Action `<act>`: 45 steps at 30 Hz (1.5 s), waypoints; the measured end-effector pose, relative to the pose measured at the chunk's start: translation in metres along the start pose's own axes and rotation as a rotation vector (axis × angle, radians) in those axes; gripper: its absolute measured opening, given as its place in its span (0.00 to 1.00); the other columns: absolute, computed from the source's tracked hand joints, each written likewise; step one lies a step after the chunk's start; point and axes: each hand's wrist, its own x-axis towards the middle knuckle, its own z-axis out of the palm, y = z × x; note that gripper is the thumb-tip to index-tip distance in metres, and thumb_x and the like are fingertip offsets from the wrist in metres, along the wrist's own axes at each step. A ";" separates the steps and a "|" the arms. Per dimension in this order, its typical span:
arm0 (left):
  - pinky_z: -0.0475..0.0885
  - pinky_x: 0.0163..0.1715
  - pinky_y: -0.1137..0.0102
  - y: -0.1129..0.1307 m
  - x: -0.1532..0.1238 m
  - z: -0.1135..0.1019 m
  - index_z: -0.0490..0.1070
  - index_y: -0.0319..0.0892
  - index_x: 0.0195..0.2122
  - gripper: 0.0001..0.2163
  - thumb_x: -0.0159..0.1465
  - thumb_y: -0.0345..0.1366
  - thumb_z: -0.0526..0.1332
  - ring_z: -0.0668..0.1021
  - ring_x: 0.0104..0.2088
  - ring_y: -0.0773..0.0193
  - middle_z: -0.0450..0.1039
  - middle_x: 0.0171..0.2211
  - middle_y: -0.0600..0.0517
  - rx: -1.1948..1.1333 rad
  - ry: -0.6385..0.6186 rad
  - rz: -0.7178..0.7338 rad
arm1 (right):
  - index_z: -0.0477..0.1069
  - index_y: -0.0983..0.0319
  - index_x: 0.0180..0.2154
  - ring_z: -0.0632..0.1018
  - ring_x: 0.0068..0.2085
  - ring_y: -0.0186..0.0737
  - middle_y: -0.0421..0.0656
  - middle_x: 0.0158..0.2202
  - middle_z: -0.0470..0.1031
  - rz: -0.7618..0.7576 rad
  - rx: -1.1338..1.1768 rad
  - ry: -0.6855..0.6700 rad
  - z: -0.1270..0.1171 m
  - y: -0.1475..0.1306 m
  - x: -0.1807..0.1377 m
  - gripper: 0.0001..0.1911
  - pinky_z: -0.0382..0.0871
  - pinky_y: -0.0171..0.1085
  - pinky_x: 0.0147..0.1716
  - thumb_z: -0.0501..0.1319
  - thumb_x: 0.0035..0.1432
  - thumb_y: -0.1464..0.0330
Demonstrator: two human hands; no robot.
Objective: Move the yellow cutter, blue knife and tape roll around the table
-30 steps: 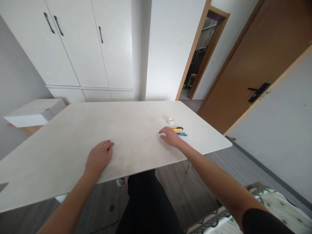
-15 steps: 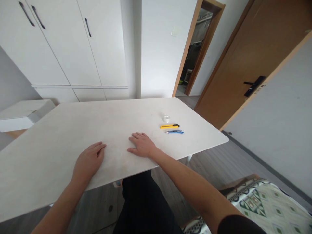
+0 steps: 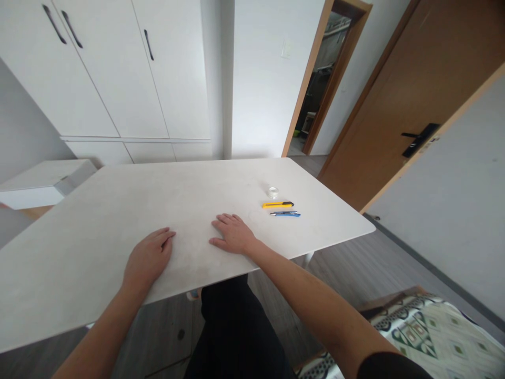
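Yellow cutter [image 3: 278, 205], right of centre in the frame: slim, plastic-looking, black at one end. Just below, a thin blue tool [image 3: 284, 214] with silvery bits; just above, a round clear roll [image 3: 273, 192]. All laid out, untouched, no handling under way. Right hand [image 3: 232, 233] near centre, grip open, palm down, empty-looking. Left hand [image 3: 149, 258] lower left, also open, fingers together, nothing visible in it. Smooth matte white tabletop [image 3: 189, 195] underneath, rounded corners.

We have our white table [image 3: 158, 195] carrying a clear roll [image 3: 272, 196], yellow cutter [image 3: 276, 205] and blue tool [image 3: 286, 214], right of our right fingers [image 3: 225, 221].
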 end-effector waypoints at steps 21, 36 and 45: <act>0.69 0.59 0.60 0.000 -0.001 0.001 0.79 0.39 0.47 0.22 0.67 0.42 0.47 0.77 0.54 0.53 0.77 0.53 0.44 0.005 0.001 0.004 | 0.63 0.59 0.63 0.61 0.67 0.50 0.52 0.67 0.62 0.008 0.008 -0.005 -0.002 -0.001 0.000 0.34 0.50 0.51 0.65 0.53 0.65 0.46; 0.68 0.59 0.60 0.000 -0.001 0.000 0.79 0.39 0.47 0.23 0.67 0.43 0.46 0.77 0.54 0.53 0.77 0.53 0.43 -0.003 0.004 0.006 | 0.63 0.60 0.63 0.60 0.67 0.50 0.52 0.67 0.62 0.010 0.010 -0.018 -0.002 -0.001 0.000 0.34 0.50 0.51 0.65 0.52 0.65 0.46; 0.68 0.59 0.58 0.004 -0.001 -0.001 0.78 0.40 0.48 0.22 0.67 0.41 0.46 0.77 0.54 0.53 0.77 0.53 0.43 0.056 -0.003 0.055 | 0.63 0.60 0.63 0.60 0.67 0.51 0.52 0.67 0.62 0.010 0.017 -0.008 -0.002 -0.001 0.000 0.33 0.50 0.51 0.65 0.53 0.65 0.47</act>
